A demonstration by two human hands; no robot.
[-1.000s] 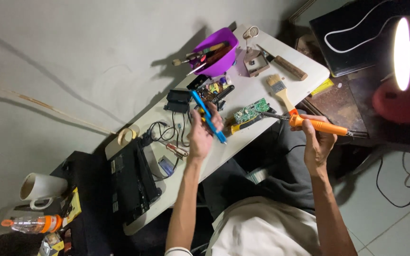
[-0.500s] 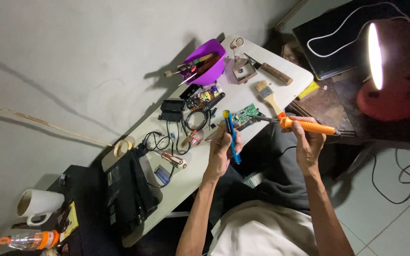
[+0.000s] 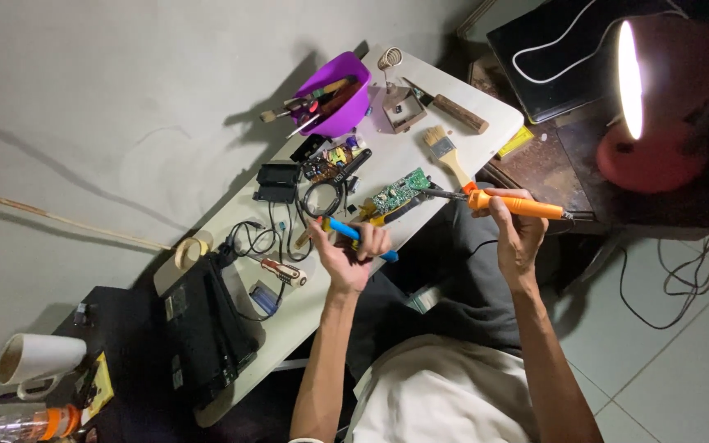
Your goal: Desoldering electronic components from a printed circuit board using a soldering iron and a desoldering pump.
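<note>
Soldering iron (image 3: pixel 509 204), light and stiff with a hot tip, sits clamped in your right hand (image 3: pixel 519 238) by its orange grip, tip at nine o'clock on the fragile green circuit board (image 3: pixel 400 191), while your left hand (image 3: pixel 346 258) grips the blue tool (image 3: pixel 346 231) over the worktop (image 3: pixel 486 135).

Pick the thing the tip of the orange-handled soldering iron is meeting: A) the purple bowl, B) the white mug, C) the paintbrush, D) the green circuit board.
D: the right hand holds the soldering iron with its tip on the green circuit board lying on the white table.
</note>
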